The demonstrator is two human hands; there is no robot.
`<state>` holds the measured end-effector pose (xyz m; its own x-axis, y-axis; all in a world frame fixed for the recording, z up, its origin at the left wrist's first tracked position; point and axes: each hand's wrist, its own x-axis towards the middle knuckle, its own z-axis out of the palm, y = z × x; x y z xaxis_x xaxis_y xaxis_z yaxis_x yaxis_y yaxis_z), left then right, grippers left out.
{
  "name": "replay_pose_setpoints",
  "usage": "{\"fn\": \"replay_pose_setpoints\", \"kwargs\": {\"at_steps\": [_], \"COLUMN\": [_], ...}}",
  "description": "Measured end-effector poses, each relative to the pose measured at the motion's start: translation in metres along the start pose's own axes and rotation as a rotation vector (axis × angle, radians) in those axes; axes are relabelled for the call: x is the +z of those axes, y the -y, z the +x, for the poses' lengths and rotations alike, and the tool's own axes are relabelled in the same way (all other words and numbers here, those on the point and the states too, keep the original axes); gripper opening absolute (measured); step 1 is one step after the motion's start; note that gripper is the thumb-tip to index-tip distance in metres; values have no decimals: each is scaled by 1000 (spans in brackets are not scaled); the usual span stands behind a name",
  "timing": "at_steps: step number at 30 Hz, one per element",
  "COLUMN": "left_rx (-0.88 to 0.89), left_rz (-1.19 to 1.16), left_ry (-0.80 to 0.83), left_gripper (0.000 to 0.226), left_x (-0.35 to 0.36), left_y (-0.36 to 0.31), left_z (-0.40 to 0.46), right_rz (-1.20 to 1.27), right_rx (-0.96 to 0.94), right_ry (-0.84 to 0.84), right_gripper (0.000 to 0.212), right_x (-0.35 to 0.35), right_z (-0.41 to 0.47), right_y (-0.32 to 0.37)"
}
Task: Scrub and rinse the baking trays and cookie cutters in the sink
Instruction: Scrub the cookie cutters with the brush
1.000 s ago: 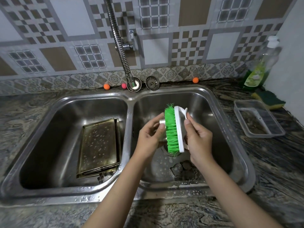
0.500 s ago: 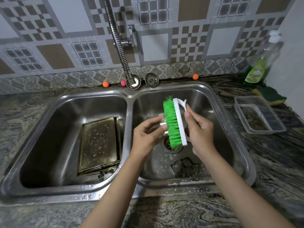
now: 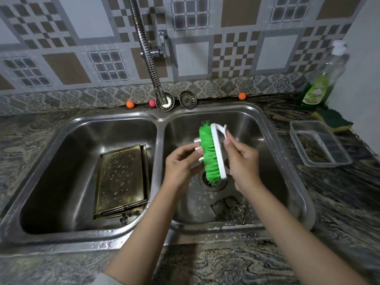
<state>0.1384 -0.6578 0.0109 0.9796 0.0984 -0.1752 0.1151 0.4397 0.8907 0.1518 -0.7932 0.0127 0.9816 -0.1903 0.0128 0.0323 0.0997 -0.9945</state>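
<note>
Over the right basin, the right hand still grips the scrub brush, bristles now pressed against the small cookie cutter pinched by the left hand; scrubbing continues.

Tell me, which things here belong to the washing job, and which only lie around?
Job: baking trays; cookie cutters; scrub brush in right hand; metal piece in left hand; sink.
Lying about: clear container; sponge; soap bottle; strainers.
</note>
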Motion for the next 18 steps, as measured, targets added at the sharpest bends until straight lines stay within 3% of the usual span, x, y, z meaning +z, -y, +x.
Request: {"fn": "replay_pose_setpoints", "kwargs": {"at_steps": [6, 11, 13, 18], "left_rx": [4, 53, 26, -143], "left_rz": [2, 235, 391, 1045], "left_ry": [-94, -80, -37, 142], "left_gripper": [15, 21, 31, 45], "left_x": [-40, -109, -150, -232], "left_y": [-14, -34, -41, -42], "left_z": [-1, -13, -17, -14], "right_rz": [-81, -58, -62, -106], "right_rx": [26, 60, 57, 62], "right_ry": [121, 67, 50, 38], "right_gripper": [27, 27, 27, 25], "right_x": [-7, -11, -8, 7], "right_z": [-37, -30, -32, -51], "right_y": [-26, -22, -21, -31]}}
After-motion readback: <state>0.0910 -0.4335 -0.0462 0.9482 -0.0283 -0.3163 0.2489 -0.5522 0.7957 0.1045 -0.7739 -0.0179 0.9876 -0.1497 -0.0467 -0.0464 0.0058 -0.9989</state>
